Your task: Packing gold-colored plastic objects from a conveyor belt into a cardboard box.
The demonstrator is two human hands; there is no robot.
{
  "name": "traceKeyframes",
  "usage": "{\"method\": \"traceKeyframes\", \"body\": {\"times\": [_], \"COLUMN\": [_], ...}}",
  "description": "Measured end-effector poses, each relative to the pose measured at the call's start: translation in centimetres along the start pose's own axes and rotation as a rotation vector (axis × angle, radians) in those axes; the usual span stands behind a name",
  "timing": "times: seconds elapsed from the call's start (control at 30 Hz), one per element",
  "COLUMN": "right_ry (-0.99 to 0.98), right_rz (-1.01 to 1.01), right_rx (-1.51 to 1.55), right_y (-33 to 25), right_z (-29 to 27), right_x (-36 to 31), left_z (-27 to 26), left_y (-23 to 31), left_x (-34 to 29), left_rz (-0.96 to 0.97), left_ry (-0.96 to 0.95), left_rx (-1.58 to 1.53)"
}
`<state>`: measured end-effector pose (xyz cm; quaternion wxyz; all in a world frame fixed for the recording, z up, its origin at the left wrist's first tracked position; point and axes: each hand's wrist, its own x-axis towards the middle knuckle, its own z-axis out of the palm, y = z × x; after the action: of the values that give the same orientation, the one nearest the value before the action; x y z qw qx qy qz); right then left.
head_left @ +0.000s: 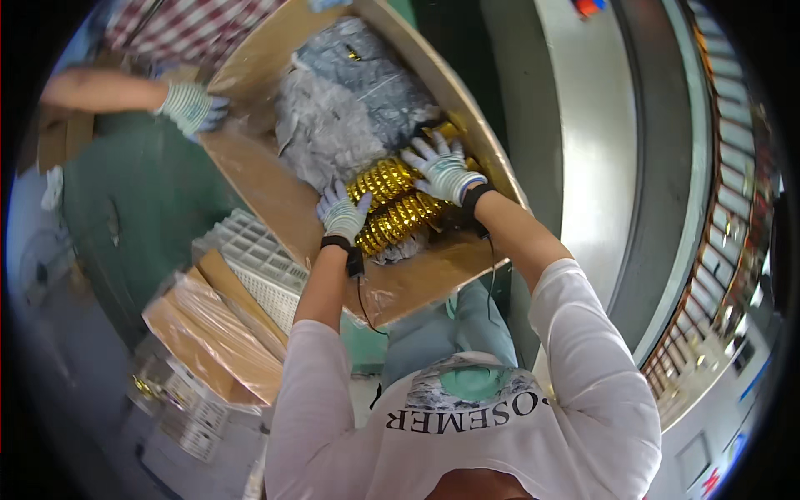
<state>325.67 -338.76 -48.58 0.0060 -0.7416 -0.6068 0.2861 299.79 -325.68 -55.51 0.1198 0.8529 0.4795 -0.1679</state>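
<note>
Beside a long pale surface, both hands lie spread on gold coils in a cardboard box, gripping nothing.

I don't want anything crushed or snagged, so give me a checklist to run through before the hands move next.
1. Gloves on: ok. The left hand and right hand are both gloved.
2. Hands at the gold coils: ok. Both are at them, fingers spread.
3. Cardboard box open on top: ok. Its contents show from above.
4. Co-worker's hand well away from the box: not ok. It is right by the box's left side.
5. Nothing fragile under the crinkled grey material: cannot tell. Whatever lies beneath is hidden.
</note>
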Motion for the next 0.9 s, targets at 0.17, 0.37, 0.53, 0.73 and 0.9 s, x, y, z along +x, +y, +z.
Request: {"method": "traceKeyframes", "body": {"times": [0.17, 0.37, 0.53, 0.73, 0.9], "right_ry": [0.674, 0.993, 1.253, 1.751, 1.635], "right_rz": [-0.144, 0.207, 0.925, 1.706, 2.213], "right_rx": [0.354, 0.721, 0.787, 0.506, 0.608], "right_y": [-0.9, -2.5, -5.9, -9.4, -6.7], "right_z": [-2.2, 3.0, 15.6, 34.1, 43.9], "right_x": [-10.4, -35.9, -58.0, -78.4, -92.7], "left_z": [-3.7, -6.7, -10.6, -0.9, 14.1], "left_y": [3.2, 12.2, 25.8, 39.1, 50.4], "left_x": [-1.2, -9.3, -26.0, -44.7, -64.6], "left_rz": [0.145, 0.48, 0.765, 1.174, 1.423], "left_ry": [0.067, 0.169, -0.143, -0.543, -0.988], "left_rx": [-0.043, -0.337, -0.634, -0.532, -0.157]}}
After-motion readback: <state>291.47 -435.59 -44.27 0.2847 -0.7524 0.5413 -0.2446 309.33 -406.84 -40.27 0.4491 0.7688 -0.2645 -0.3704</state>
